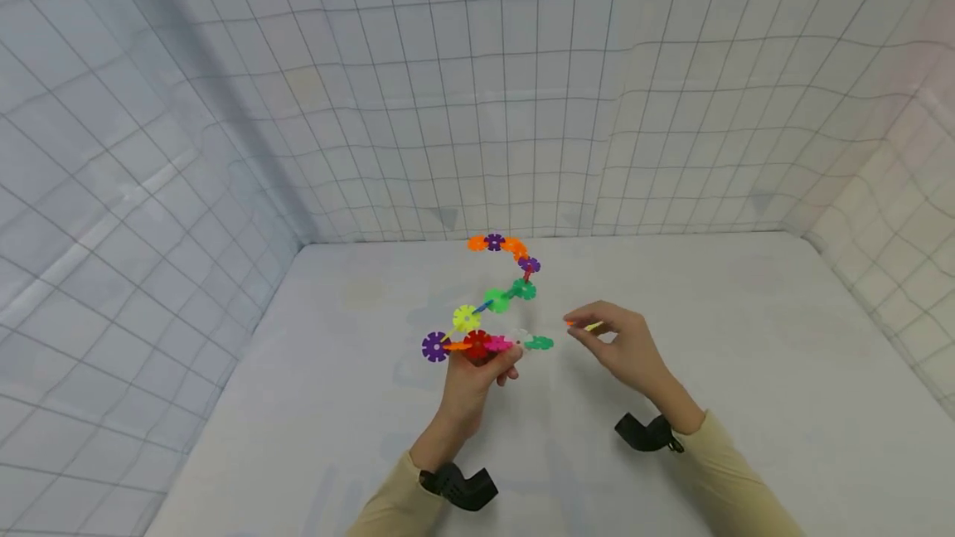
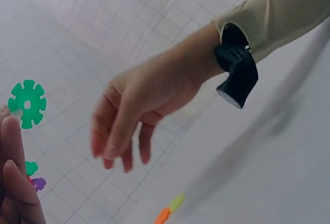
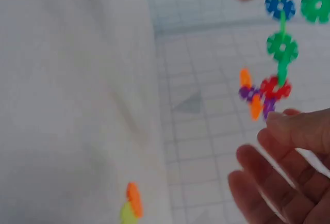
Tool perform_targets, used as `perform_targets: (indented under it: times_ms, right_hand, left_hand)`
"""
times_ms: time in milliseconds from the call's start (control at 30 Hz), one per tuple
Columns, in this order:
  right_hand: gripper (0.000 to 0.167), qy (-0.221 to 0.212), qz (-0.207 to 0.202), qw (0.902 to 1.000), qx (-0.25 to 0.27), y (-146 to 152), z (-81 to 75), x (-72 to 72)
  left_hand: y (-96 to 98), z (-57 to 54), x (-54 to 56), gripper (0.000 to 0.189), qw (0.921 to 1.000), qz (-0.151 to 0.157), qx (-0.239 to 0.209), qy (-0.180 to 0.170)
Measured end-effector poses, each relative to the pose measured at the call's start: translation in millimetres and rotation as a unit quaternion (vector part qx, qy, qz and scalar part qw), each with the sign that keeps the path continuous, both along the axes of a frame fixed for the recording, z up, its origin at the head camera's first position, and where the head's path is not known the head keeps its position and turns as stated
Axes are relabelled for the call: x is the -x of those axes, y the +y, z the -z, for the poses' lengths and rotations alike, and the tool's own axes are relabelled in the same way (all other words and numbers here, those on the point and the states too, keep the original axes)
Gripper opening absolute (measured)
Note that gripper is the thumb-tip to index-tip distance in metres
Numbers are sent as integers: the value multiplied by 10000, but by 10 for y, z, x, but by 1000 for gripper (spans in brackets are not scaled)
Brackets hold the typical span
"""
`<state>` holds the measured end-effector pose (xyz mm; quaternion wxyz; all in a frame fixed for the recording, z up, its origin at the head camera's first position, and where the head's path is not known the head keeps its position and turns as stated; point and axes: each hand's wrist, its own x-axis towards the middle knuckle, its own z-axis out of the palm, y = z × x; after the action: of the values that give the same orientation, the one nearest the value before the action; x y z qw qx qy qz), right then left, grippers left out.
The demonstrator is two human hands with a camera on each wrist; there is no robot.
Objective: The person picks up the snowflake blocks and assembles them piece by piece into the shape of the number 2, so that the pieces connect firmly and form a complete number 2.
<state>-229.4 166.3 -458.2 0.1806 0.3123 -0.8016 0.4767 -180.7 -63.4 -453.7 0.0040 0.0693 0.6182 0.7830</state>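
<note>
My left hand [image 1: 470, 388] pinches a chain of interlocking plastic snowflake discs [image 1: 477, 344] near its closer end, thumb by the pink and white discs. A green end disc [image 1: 539, 343] sticks out to the right of that hand; in the left wrist view the same green disc [image 2: 33, 104] stands past the fingertips. From a purple disc [image 1: 436, 346] at the left bend, the chain curves away to an orange disc [image 1: 477, 244]. My right hand [image 1: 627, 350] hovers to the right, fingers loosely bent with nothing held. An orange disc [image 3: 134, 199] and a yellow-green disc [image 3: 128, 213] lie beneath it.
A white tabletop [image 1: 746, 338] spreads under both hands. White sheeting with a dark grid [image 1: 522, 106] rises behind and on both sides. Each wrist carries a black camera mount [image 1: 458, 487].
</note>
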Motion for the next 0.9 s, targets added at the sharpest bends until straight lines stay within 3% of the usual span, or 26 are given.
perform_targets:
  times_ms: [133,267,367,467,700,800,900]
  right_hand:
    - [12,-919,1041,9888,-553,124,185,203]
    - [26,-1698,1388,9675,-1261,133,307,350]
    - [35,-1876,1514,9532,-1822,78,365,427]
    - [35,-1724,1641,9469,-2162,44,428,457]
    - [20,-1541,1583,9554,-1959,31,449,403]
    - [12,-1489,1568,9589,-1836,21,424,307]
    - [12,-1320,1434,9685,-1552,10,389,186]
  left_hand:
    - [-36,3,22,14,10000,-16,-15,-76]
    - [-52,17,38,13,9999,31,-39,-88]
    - [-50,20,37,13,9998,67,-23,-160]
    - [-37,7,24,13,9996,120,10,-248]
    - [-27,-19,-1,13,9997,98,-25,-234]
    - [-28,-25,2,14,9997,99,-60,-212]
    - [-31,-27,4,14,9998,94,-80,-175]
